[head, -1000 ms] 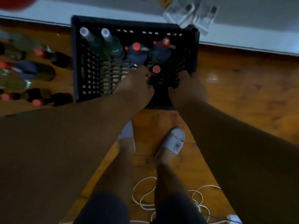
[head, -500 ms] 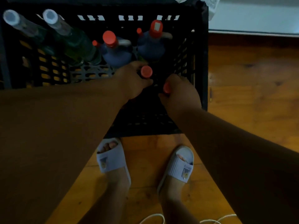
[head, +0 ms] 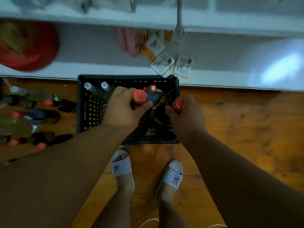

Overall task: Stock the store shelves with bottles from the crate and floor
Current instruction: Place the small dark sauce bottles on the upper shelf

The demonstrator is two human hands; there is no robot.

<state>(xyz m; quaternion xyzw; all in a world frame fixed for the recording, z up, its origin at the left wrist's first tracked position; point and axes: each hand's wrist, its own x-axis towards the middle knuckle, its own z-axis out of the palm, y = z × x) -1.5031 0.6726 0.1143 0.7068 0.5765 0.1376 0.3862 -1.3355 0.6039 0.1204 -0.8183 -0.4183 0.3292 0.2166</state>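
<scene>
Bottles over crate (head: 85, 111); left hand (head: 122, 111) grips one; right hand (head: 184, 112) another

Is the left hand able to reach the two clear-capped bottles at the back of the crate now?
Probably not yet: the left hand already grips a red-capped bottle. The clear-capped bottles stand uncovered in the crate.

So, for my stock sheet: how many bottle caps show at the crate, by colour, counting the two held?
Red caps: 3, one bottle in the left hand, one in the right hand, one in the crate
Pale caps: 2
Total: 5
</scene>
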